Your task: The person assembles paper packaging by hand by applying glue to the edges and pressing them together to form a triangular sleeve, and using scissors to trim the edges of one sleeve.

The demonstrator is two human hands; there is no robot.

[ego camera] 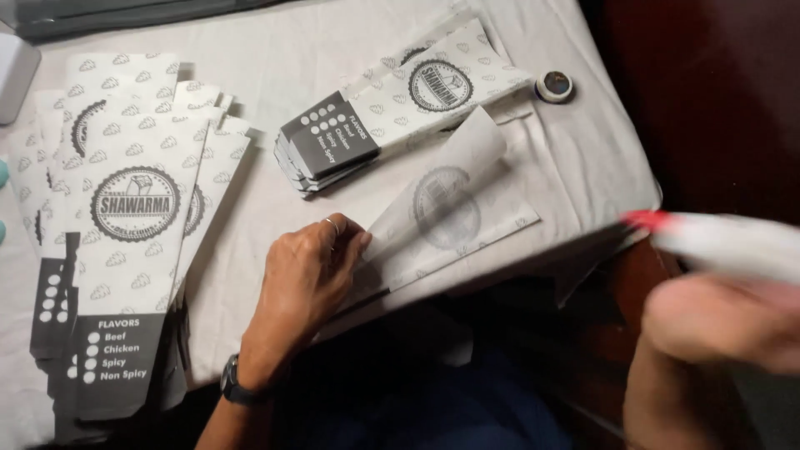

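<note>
My left hand (pixel 310 273), with a ring and a dark wristwatch, presses down on the near end of a white paper sleeve (pixel 454 208) that lies printed side down near the table's front edge, one flap lifted. My right hand (pixel 723 321) is blurred at the lower right, off the table, and grips a white tube-shaped thing with a red tip (pixel 721 240). A pile of flat printed paper sleeves (pixel 133 225) lies fanned at the left. A second stack of folded sleeves (pixel 392 112) sits beyond the left hand.
A white cloth (pixel 275 67) covers the table. A small round dark cap or lid (pixel 554 85) rests near the right edge. A dark flat object (pixel 125 12) lies along the far edge. The table's right edge drops to dark floor.
</note>
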